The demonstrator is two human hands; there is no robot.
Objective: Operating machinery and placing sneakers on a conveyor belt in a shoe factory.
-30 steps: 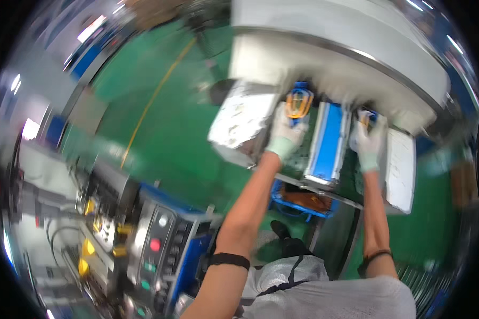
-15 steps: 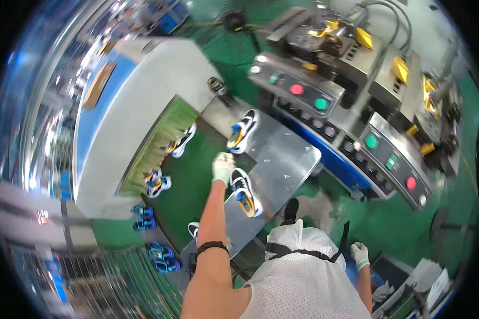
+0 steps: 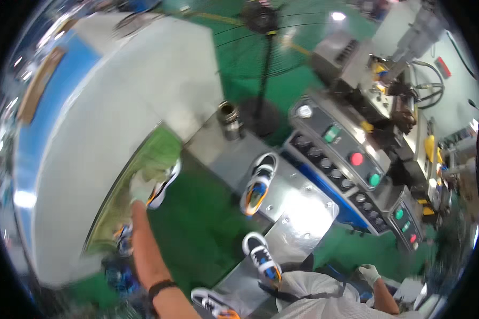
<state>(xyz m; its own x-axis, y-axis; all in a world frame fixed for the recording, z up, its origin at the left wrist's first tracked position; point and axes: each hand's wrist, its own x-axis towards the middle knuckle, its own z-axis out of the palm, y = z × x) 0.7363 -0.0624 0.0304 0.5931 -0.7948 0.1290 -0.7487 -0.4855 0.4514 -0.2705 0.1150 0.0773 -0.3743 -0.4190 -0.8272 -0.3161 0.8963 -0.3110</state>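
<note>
My left hand [image 3: 142, 187], in a white glove, reaches to the green fabric curtain [image 3: 155, 156] at the machine's opening. It is right beside a white, black and orange sneaker [image 3: 166, 184]; motion smears its fingers, and I cannot tell whether it grips the shoe. Another sneaker [image 3: 124, 239] sits partly under the curtain, half hidden by my forearm. On the metal ledge stand a sneaker [image 3: 259, 181] at the far end, one [image 3: 261, 256] nearer me and one [image 3: 215, 303] at the lower edge. My right hand [image 3: 369, 274], also gloved, hangs low at my right, fingers loosely apart, holding nothing visible.
A large white housing [image 3: 112, 106] fills the left side. A metal cup-like holder [image 3: 230, 119] stands at the ledge's [image 3: 303, 212] far end, with a fan [image 3: 261, 69] behind it. To the right is a machine with a button panel [image 3: 338, 141]. Blue shoes [image 3: 121, 276] lie lower left.
My left hand has left the sneaker on the metal ledge and swung left to the curtain, beside another sneaker. The view has turned and shifted; my right hand still hangs low at my right.
</note>
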